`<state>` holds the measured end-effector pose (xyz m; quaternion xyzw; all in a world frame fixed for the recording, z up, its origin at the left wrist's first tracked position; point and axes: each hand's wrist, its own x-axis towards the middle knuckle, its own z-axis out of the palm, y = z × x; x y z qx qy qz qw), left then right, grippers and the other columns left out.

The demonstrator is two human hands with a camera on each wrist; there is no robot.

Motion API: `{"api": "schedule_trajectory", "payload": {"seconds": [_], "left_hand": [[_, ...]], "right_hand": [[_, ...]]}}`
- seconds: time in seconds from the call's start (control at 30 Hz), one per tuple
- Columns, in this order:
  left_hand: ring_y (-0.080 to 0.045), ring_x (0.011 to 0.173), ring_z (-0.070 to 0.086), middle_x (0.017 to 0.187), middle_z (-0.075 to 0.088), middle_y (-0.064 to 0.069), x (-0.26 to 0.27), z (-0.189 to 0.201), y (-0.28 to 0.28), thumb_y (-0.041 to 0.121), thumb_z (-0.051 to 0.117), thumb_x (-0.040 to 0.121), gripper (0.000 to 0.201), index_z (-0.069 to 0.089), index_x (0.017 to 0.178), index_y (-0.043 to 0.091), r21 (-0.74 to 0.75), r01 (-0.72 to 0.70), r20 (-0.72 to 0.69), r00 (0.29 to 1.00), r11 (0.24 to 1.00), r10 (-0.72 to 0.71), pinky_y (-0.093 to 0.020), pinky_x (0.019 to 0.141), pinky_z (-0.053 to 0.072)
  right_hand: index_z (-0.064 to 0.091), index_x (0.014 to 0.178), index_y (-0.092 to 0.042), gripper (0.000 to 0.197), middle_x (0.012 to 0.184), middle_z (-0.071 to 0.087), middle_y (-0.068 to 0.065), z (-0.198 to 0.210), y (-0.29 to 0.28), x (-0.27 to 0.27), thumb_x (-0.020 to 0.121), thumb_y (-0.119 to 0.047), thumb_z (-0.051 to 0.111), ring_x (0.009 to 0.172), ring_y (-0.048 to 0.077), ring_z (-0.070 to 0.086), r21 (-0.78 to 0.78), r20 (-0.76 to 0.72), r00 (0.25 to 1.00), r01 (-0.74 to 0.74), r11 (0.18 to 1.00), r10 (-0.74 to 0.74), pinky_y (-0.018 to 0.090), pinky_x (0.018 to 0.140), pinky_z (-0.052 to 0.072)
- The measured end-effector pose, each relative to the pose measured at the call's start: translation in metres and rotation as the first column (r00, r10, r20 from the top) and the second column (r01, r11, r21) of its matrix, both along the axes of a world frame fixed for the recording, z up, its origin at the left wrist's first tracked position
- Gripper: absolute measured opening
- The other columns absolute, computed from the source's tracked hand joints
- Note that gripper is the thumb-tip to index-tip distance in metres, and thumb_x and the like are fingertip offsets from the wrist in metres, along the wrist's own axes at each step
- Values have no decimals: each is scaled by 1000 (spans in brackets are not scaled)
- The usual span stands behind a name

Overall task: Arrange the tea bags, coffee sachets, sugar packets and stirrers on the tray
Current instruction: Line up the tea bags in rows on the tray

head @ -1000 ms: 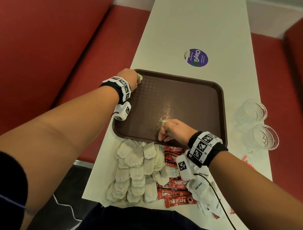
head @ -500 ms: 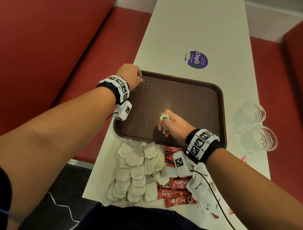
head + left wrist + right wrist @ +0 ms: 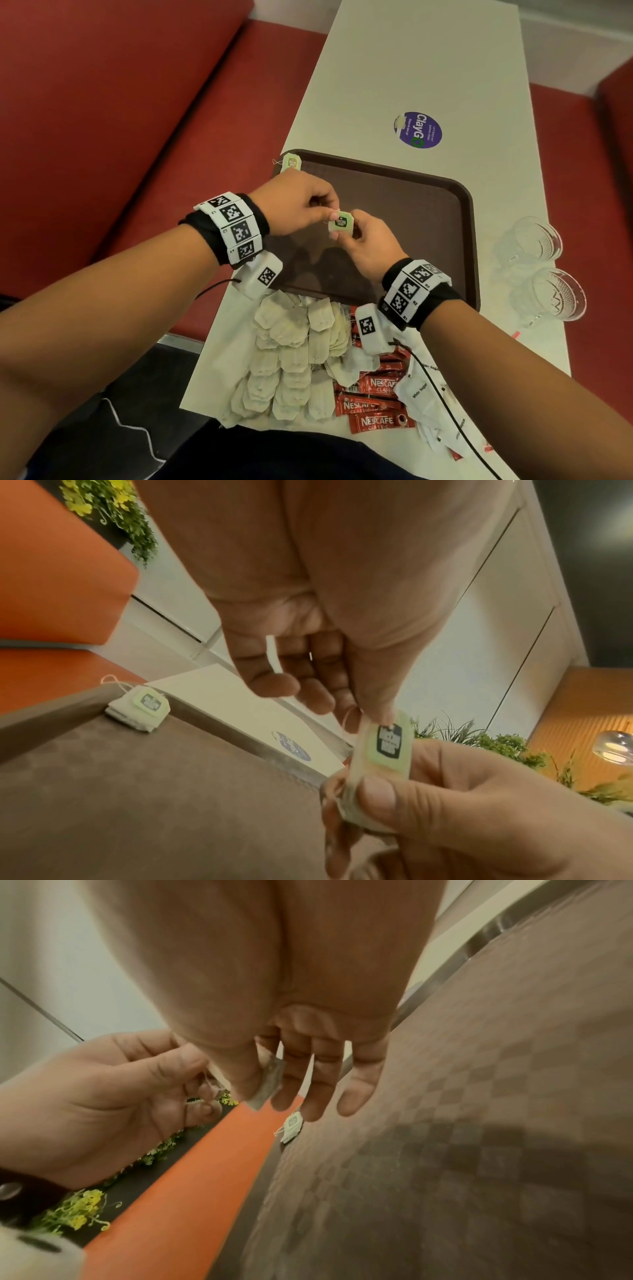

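head: both hands pinch one tea bag (image 3: 340, 223) over tray (image 3: 466, 219); right hand (image 3: 366, 245), left hand (image 3: 298, 202) | left wrist: second bag (image 3: 142, 707) in far tray corner | head only: pile (image 3: 294, 356) on counter (image 3: 411, 68)

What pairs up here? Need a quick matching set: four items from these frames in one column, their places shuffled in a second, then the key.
Items
1. held tea bag
2. placed tea bag
3. coffee sachets
4. two glasses

Places
A. on the table, right of the tray
B. on the tray's far left corner
C. above the tray, pinched by left hand and right hand
D. on the table, near side of the tray, between the tea bag pile and the sugar packets

Pairs: 1-C, 2-B, 3-D, 4-A
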<state>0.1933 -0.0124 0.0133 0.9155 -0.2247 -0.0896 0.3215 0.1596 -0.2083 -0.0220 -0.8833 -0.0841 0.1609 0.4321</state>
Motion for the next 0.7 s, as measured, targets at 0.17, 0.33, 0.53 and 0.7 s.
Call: {"api": "schedule_trajectory", "payload": {"seconds": [0.17, 0.33, 0.53, 0.7], "left_hand": [[-1, 79, 62, 86, 71, 10, -4, -10, 0, 26, 73, 89, 10, 72, 99, 24, -48, 2, -114, 993, 999, -7, -11, 71, 45], [-14, 86, 66, 93, 72, 1, 40, -26, 28, 23, 75, 88, 11, 70, 98, 23, 11, -316, -114, 942, 949, 315, -31, 89, 53], [-24, 99, 65, 106, 72, -3, 97, -43, 48, 30, 77, 85, 24, 75, 107, 20, 374, -425, -16, 886, 824, 464, -32, 89, 52], [-26, 99, 64, 106, 72, -4, 118, -46, 44, 28, 76, 86, 16, 76, 100, 22, 413, -468, 30, 864, 781, 502, -36, 89, 53]], "right_hand": [[60, 91, -23, 16, 73, 58, -10, -5, -4, 1, 90, -33, 72, 63, 5, 52, -10, -3, 1000, 13, 1000, -13, 25, 62, 41], [60, 112, -25, 38, 94, 65, -11, -1, -17, -7, 84, -47, 74, 84, 9, 61, -332, -154, 961, -270, 904, 230, 24, 76, 50], [71, 94, -25, 27, 88, 68, -5, 4, -30, -23, 78, -45, 79, 82, 18, 65, -587, -369, 857, -516, 624, 360, 32, 76, 56], [75, 94, -27, 11, 92, 71, -9, 5, -34, -26, 83, -26, 74, 90, 17, 67, -581, -339, 869, -494, 647, 360, 33, 87, 56]]}}
